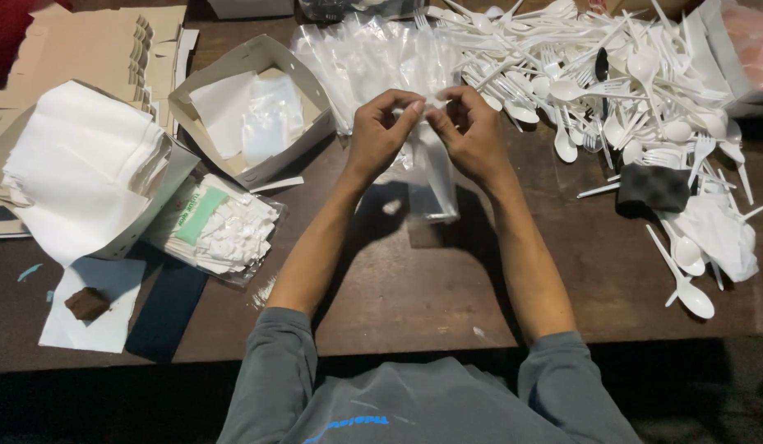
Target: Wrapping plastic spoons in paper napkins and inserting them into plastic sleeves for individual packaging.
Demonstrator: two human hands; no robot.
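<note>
Clear plastic sleeve (435,177) pinched by both hands' fingers (414,111), cardboard box (258,62) (napkins (250,115) inside)

A dark wooden table (414,288) holds packing supplies. At far right sprawls a heap of white plastic spoons and forks (612,74), with a black sponge (653,185) at its near edge. At left, a stack of white paper napkins (77,164) fills a cardboard tray, just beside a clear bag of small white packets (221,230). Farther back, an open cardboard box (250,107) holds white sheets. A small brown block (87,303) rests on white paper at near left.
</note>
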